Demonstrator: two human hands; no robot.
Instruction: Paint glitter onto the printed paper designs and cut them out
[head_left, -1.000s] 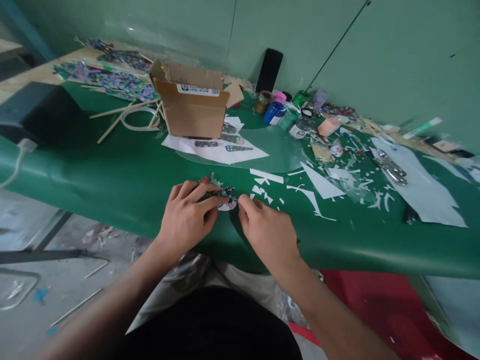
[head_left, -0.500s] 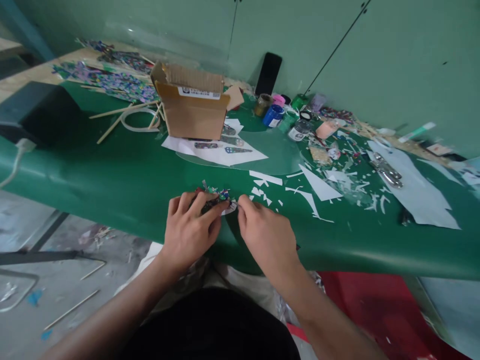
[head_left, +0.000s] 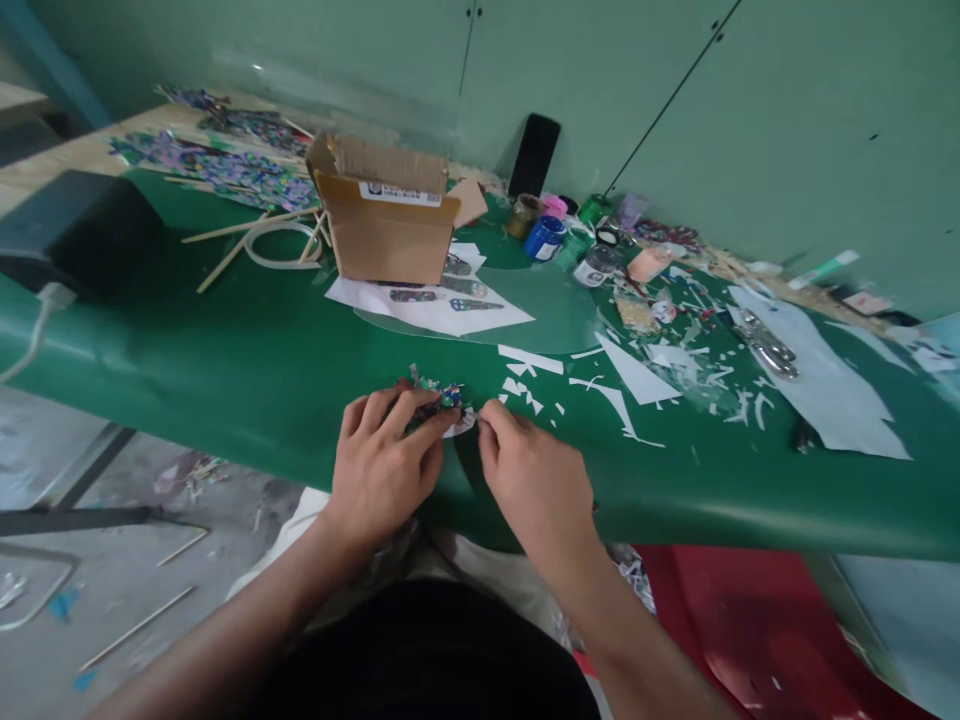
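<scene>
At the near edge of the green-covered table (head_left: 247,370), my left hand (head_left: 386,450) presses its fingers down on a multicoloured, flaky piece (head_left: 448,396). Most of that piece lies hidden beneath the fingers. A rounded bit of white paper (head_left: 460,424) with dark marks sticks out at its right end. Close beside this paper, my right hand (head_left: 534,465) is closed in a pinch between thumb and forefinger. Something thin and dark seems to show at the fingertips, too small to name. Small white paper scraps (head_left: 517,386) lie just beyond the right hand.
An open cardboard box (head_left: 390,235) stands on white paper with patterned cutouts (head_left: 477,305). Paint jars (head_left: 544,238) and a leaning phone (head_left: 534,155) are behind. Metal tools (head_left: 766,345) rest on a paper sheet at right, a black box (head_left: 75,225) at left.
The view has shifted slightly. Both hands keep almost the same pose around the multicoloured piece, and the right fingertips stay next to the white paper.
</scene>
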